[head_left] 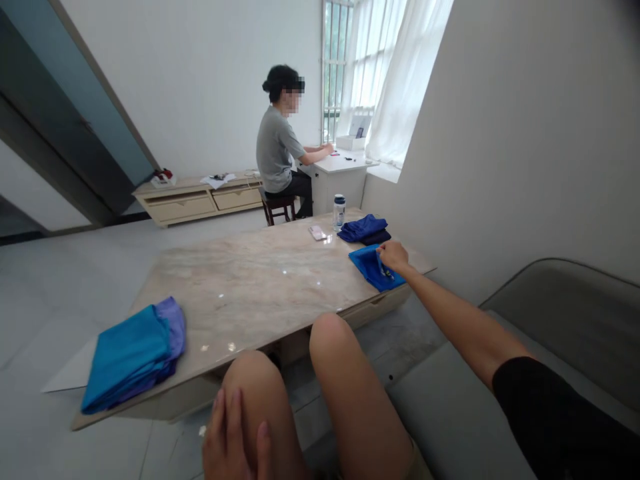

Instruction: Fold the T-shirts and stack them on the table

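My right hand (pixel 393 256) reaches out to the far right end of the table, its fingers closed on the upper edge of a bright blue folded cloth (pixel 367 263) with a small print on it. A darker blue bundle of cloth (pixel 363 229) lies just behind, on top of a navy piece (pixel 377 238). My left hand (pixel 231 437) rests on my left knee, fingers stretched out and holding nothing. At the table's left end, a folded teal cloth (pixel 127 350) lies over a purple one (pixel 173 327).
On the marble-topped table (pixel 240 287) stand a clear water bottle (pixel 339 212) and, beside it, a phone (pixel 317 233). A person (pixel 277 147) sits at a white desk (pixel 340 167) by the window. A grey sofa (pixel 560 320) is at my right; a low cabinet (pixel 190 203) lines the wall.
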A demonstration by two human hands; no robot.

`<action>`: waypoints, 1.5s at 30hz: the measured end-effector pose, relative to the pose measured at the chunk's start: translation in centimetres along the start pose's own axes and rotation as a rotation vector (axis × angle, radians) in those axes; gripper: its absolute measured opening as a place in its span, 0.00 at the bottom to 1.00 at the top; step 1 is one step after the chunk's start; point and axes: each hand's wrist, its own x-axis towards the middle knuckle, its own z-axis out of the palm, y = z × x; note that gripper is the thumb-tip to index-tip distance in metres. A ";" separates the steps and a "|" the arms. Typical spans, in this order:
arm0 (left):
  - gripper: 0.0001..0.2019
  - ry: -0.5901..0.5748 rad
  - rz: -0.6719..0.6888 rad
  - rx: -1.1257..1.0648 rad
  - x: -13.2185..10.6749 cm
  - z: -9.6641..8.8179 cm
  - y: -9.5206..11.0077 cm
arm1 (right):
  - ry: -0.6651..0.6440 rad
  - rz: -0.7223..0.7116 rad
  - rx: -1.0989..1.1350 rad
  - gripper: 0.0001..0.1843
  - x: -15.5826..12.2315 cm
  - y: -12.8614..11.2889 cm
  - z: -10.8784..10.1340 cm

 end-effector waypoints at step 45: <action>0.35 0.029 -0.117 0.070 -0.2 -2.8 2.4 | -0.609 -1.463 -0.019 0.09 -14.8 -25.6 16.6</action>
